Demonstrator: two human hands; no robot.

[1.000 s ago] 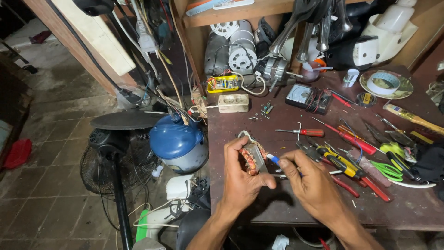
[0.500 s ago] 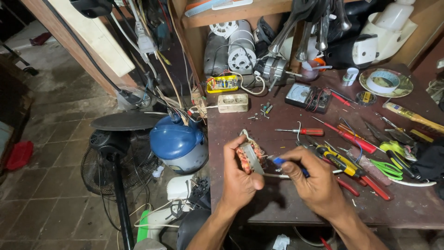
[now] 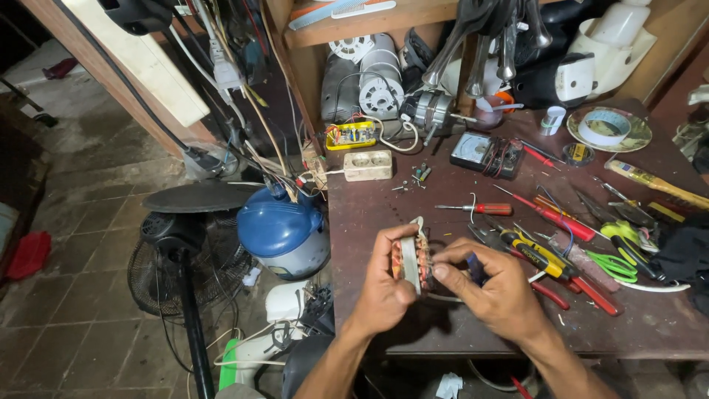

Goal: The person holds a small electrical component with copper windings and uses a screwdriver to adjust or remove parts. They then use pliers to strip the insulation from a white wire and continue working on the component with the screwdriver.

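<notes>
Holding a small motor stator with copper-coloured windings and a grey metal frame (image 3: 412, 257), the left hand (image 3: 384, 292) is clamped around its left side, just above the front edge of the dark wooden desk (image 3: 384, 214). Its long axis stands roughly upright, the flat face turned toward the right hand (image 3: 502, 292). That hand's fingertips (image 3: 441, 272) press against the windings while its fingers curl closed around a blue-handled tool (image 3: 476, 267). Just beyond lie a red-handled screwdriver (image 3: 480, 209), yellow-and-black pliers (image 3: 535, 255) and green-handled scissors (image 3: 613, 264). A blue rounded appliance (image 3: 279, 229) sits left, below the desk.
</notes>
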